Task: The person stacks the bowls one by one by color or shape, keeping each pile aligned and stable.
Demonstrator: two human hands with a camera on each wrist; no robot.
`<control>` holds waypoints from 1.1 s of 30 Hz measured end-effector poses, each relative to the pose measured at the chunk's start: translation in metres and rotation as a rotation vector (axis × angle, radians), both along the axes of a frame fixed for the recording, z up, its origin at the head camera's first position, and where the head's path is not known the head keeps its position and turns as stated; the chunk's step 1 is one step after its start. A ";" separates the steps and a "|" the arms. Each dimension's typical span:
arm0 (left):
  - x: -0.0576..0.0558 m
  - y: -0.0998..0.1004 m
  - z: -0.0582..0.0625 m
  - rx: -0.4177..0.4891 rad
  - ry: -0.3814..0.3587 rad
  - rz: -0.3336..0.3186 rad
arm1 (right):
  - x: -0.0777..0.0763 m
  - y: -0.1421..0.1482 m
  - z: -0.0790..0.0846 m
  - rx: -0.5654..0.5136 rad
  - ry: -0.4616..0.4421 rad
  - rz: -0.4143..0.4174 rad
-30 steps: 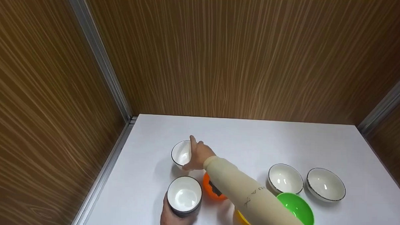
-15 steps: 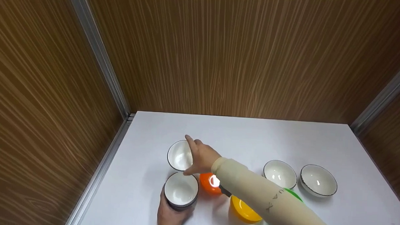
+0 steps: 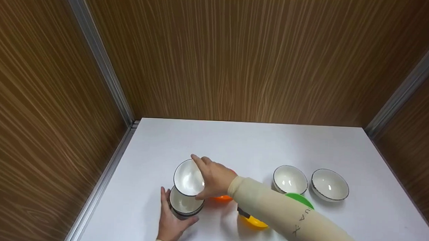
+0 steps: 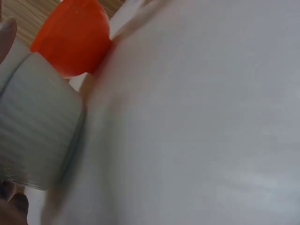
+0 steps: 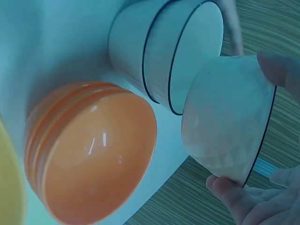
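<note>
A white bowl (image 3: 188, 177) with a thin dark rim is held by my right hand (image 3: 216, 179), whose thumb and fingers pinch it at opposite sides of the rim. In the right wrist view this bowl (image 5: 225, 122) is tilted close over the mouth of a stack of similar white bowls (image 5: 159, 56). That stack (image 3: 186, 205) stands below it on the table in the head view. My left hand (image 3: 173, 220) is beside the stack, fingers straight along its left side and thumb spread near its front. The left wrist view shows fingers at either side of the stack (image 4: 40, 122).
Nested orange bowls (image 5: 98, 150) stand right of the white stack, with a yellow bowl (image 3: 255, 223) and a green bowl (image 3: 301, 199) partly under the right sleeve. Two white bowls (image 3: 290, 179) sit further right on the white table (image 3: 249, 143). Wood-grain panels (image 3: 238, 64) surround it.
My right hand has brought the white bowl from behind the stack toward me, over the stack's far edge. My left hand has loosened from around the stack, its fingers now spread.
</note>
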State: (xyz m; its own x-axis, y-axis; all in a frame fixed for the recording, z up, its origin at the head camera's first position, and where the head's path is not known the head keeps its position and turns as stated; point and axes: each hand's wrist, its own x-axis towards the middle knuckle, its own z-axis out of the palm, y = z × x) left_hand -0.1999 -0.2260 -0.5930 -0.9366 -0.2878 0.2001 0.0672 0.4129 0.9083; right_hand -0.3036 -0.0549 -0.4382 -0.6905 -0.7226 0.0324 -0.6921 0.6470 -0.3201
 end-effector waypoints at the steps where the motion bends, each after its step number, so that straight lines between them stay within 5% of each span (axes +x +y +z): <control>1: 0.000 -0.004 0.007 -0.031 0.016 -0.008 | 0.002 0.001 -0.001 -0.001 0.009 0.013; 7: -0.008 -0.030 0.052 -0.347 0.141 -0.099 | 0.012 0.006 -0.009 -0.048 0.059 0.067; 11: -0.015 -0.039 0.069 -0.435 0.126 -0.194 | 0.019 0.007 -0.017 -0.086 0.070 0.059; 16: -0.018 -0.044 0.072 -0.431 0.087 -0.264 | 0.030 0.003 -0.028 -0.166 0.068 0.039; 24: -0.018 -0.051 0.068 -0.425 0.092 -0.260 | 0.034 -0.005 -0.038 -0.182 0.007 -0.037; 33: -0.015 -0.053 0.061 -0.449 0.087 -0.262 | 0.035 -0.010 -0.049 -0.172 0.019 -0.034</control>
State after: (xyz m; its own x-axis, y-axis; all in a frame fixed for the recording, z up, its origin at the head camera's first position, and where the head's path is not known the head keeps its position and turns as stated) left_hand -0.2145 -0.2794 -0.5318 -0.9400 0.0859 0.3301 0.2878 0.7192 0.6325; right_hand -0.2683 -0.0648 -0.4869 -0.7126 -0.6814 0.1670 -0.6776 0.6069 -0.4153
